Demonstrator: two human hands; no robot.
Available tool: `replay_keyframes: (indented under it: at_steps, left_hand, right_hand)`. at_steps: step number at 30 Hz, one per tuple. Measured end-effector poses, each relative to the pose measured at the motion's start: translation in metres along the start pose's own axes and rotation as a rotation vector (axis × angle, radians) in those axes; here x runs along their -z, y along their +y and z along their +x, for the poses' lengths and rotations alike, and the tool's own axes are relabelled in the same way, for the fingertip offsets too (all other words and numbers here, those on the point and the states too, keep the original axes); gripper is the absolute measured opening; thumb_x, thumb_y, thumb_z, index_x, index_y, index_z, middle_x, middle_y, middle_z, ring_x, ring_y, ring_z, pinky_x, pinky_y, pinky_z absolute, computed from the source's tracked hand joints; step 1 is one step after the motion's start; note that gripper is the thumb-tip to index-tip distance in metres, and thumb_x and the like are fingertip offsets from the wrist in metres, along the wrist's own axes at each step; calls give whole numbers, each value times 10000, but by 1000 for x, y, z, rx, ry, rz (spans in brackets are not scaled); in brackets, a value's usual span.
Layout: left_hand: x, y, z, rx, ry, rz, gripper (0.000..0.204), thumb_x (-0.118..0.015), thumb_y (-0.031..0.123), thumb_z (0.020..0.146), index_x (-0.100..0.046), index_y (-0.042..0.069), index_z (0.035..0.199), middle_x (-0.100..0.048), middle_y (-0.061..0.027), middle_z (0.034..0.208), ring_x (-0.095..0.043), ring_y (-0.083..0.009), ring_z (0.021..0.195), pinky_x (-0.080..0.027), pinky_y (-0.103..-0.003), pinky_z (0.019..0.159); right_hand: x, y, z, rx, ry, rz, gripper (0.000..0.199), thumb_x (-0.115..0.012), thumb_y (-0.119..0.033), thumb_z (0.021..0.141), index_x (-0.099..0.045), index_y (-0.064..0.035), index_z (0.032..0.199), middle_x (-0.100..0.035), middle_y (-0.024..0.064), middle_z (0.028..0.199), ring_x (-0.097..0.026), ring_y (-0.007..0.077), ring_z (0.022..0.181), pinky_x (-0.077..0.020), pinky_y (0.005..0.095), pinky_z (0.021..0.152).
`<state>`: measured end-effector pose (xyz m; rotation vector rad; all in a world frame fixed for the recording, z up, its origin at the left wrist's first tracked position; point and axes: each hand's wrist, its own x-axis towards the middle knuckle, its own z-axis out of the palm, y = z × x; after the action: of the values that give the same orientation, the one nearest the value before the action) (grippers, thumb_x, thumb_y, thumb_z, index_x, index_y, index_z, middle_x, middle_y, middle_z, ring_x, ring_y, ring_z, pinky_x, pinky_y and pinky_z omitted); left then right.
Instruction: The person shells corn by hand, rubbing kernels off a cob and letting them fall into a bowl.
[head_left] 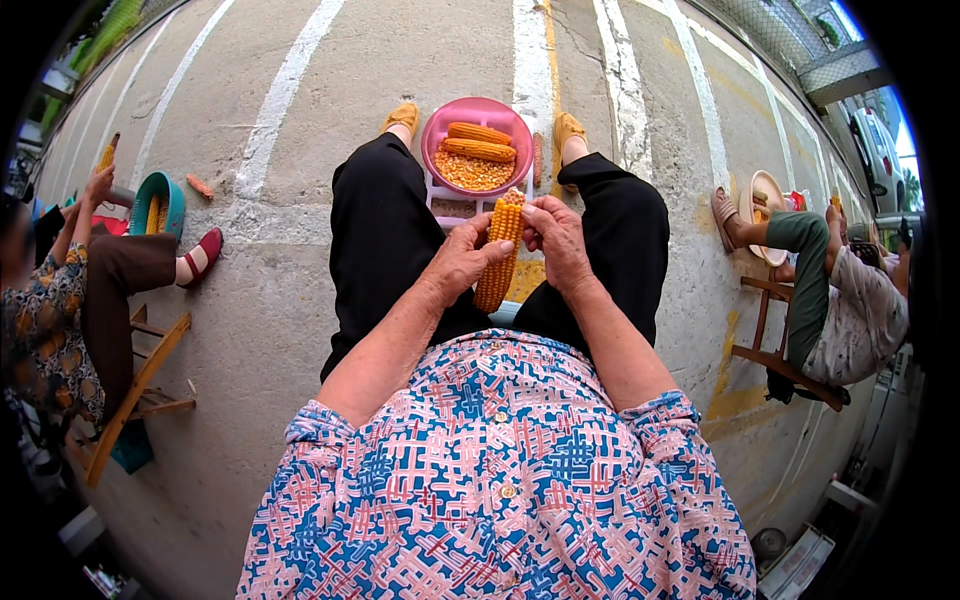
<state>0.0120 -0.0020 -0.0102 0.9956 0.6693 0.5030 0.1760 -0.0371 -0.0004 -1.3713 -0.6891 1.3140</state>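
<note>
Both hands grip a long yellow-orange corn cob (499,255) above the lap.
Left hand (462,262) wraps its middle; right hand (556,238) pinches its top, above a round pink plastic basin (433,135) holding cobs and kernels.

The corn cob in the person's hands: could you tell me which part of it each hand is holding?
The left hand wraps the middle of the corn cob; the right hand grips near its upper end, thumb on the kernels.
</note>
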Motion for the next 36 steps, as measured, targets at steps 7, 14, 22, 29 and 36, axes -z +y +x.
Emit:
replay_keyframes:
  at_steps: [7,14,22,29,36]
  left_hand:
    - [1,-3,1,-5,-7,37,398,-594,145,870,-500,46,1244,-578,-9,1065,-537,-91,966,-430,-264,866]
    - [-1,9,-2,44,-20,-107,387,-586,202,879,-504,54,1227,-584,-8,1035,-555,-71,885,-472,-226,749]
    - [14,-1,4,129,327,-313,328,-563,256,886,-503,80,1157,-569,-44,967,-587,-153,825,-512,-328,656]
    - [14,-2,3,126,372,-291,329,-555,273,888,-504,80,1150,-568,-48,977,-585,-172,840,-507,-356,665]
    - [15,-2,3,148,386,-305,341,-552,268,891,-494,78,1168,-562,-49,985,-580,-175,857,-511,-361,665]
  right_hand:
    - [-1,6,2,48,-9,4,147,-506,-187,885,-546,-74,800,-484,-37,624,-410,39,504,-357,188,472]
    - [2,9,3,-114,26,285,171,-501,-216,906,-543,-73,823,-563,14,683,-504,86,525,-430,208,496]
    - [15,18,6,-281,184,249,91,-550,-163,887,-532,-74,896,-608,39,758,-565,100,575,-451,226,491]
    - [17,20,26,-263,250,160,85,-573,-124,857,-529,-72,909,-604,29,757,-560,89,560,-442,204,469]
    - [2,-13,76,-80,161,-92,290,-511,-223,882,-532,-1,1067,-592,66,913,-604,116,595,-422,193,422]
